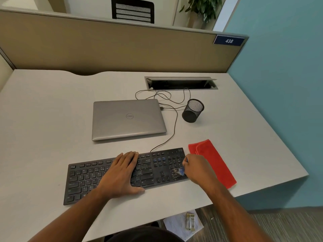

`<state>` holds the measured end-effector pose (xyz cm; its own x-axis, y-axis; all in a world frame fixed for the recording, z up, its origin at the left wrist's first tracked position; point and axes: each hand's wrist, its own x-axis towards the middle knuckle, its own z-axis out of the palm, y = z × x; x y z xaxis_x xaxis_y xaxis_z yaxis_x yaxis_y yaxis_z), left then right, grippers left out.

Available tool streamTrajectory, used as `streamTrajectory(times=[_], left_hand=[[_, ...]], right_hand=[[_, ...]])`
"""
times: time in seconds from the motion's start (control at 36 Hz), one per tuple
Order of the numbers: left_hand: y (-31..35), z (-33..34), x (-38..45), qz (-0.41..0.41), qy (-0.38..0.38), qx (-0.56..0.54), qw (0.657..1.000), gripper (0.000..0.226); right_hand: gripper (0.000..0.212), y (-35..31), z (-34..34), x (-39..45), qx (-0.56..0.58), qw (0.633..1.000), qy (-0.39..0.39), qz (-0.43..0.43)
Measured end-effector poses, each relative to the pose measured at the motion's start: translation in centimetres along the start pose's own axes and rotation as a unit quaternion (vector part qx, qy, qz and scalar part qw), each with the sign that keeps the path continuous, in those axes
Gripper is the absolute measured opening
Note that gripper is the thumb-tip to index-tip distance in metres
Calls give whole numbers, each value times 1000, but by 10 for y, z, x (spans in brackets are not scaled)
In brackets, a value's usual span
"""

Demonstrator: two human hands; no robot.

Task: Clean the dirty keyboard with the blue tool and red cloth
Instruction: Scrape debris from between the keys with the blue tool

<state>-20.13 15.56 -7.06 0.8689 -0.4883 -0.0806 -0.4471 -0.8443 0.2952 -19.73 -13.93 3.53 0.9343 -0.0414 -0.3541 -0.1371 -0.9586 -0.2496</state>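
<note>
**Brushing grime off a keyboard's number pad in an office cubicle**

A pale grey worktop [52, 119] fills a cubicle with a tan partition behind and a teal wall to the right. Near its front edge lies a black keyboard [90, 179], angled slightly, its cable running back to a closed silver laptop [128, 118]. A black mesh pen cup [193, 110] stands to the laptop's right, in front of an open cable hatch [180, 82].

The person's left hand [122, 173] lies flat across the middle keys, fingers straight and together, pressing the keyboard steady and gripping nothing. The right hand [197, 169] is at the keyboard's right end, its fingers curled round the blue tool [182, 170]. Only the tool's tip shows, touching the number pad amid a pale dusty smear; how its handle sits in the hand is hidden. The red cloth [212, 161] lies folded on the worktop just right of the keyboard, partly under the right wrist, not yet taken up.

My judgement is that brushing is under way and wiping is still to come. Loosened dust could be swept down between the keys instead of off the board if strokes run inward. The right forearm, crossing the cloth, could drag it towards the nearby worktop edge. Hard strokes might pop a keycap or shift the keyboard if the left hand eases.
</note>
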Motion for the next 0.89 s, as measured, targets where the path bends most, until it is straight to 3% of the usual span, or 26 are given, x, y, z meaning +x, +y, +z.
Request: streamTrajectory(times=[0.17, 0.31, 0.44, 0.56, 0.64, 0.81, 0.89], left_hand=[[0, 0, 0, -3, -4, -2, 1000, 136], [0, 0, 0, -3, -2, -2, 1000, 137], [-1, 1, 0, 0, 1, -1, 1000, 137], [0, 1, 0, -2, 1, 1, 1000, 136], [-1, 2, 1, -1, -1, -2, 1000, 137], [-2, 3, 0, 0, 0, -1, 1000, 137], [-2, 3, 1, -1, -3, -2, 1000, 136]], right_hand=[[16, -5, 4, 4, 90, 993, 79, 19], [9, -1, 13, 6, -6, 999, 31, -14], [13, 1, -2, 8, 2, 995, -75, -62], [26, -1, -11, 2, 64, 996, -27, -58], [24, -7, -8, -8, 70, 994, -33, -81], [31, -14, 6, -15, 26, 992, -6, -124], [48, -18, 7, -17, -60, 987, 0, -149]])
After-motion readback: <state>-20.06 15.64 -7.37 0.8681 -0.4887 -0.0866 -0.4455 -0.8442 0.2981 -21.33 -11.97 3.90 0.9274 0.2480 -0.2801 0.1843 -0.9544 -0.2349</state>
